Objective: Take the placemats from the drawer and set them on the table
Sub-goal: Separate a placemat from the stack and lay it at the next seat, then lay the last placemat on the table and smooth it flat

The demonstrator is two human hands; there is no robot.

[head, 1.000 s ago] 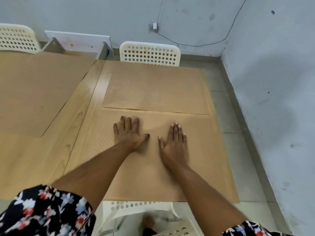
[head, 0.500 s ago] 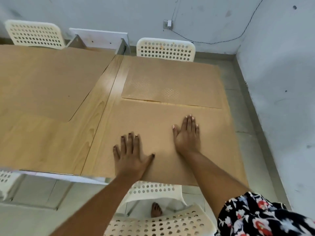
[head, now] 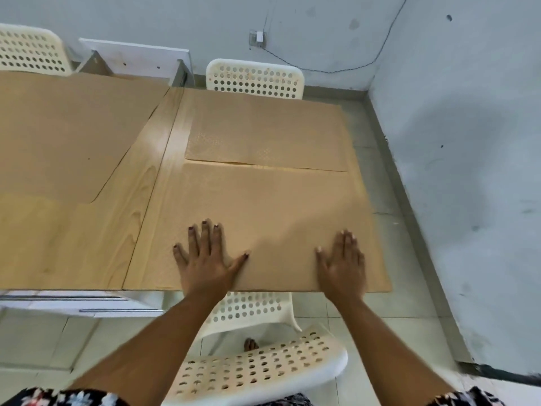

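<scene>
A tan placemat [head: 272, 212] lies flat on the near right part of the wooden table [head: 117, 230]. My left hand [head: 206, 256] rests palm down on its near left part, fingers spread. My right hand [head: 342, 262] presses flat on its near right part, close to the table's front edge. A second tan placemat [head: 269, 133] lies just beyond it, edges almost touching. A third placemat [head: 64, 133] covers the far left of the table. Neither hand holds anything.
A white perforated chair [head: 257, 373] stands right below my arms, its seat tucked under the table edge. Another white chair [head: 254, 79] is at the far side, and one more chair [head: 32, 51] at the far left. A grey wall [head: 468, 171] runs along the right. A drawer front [head: 82, 303] shows under the table's near left edge.
Both hands slid toward the table's near edge and spread apart across the near placemat, the right hand going right. The view pulled back, showing more of the chair.
</scene>
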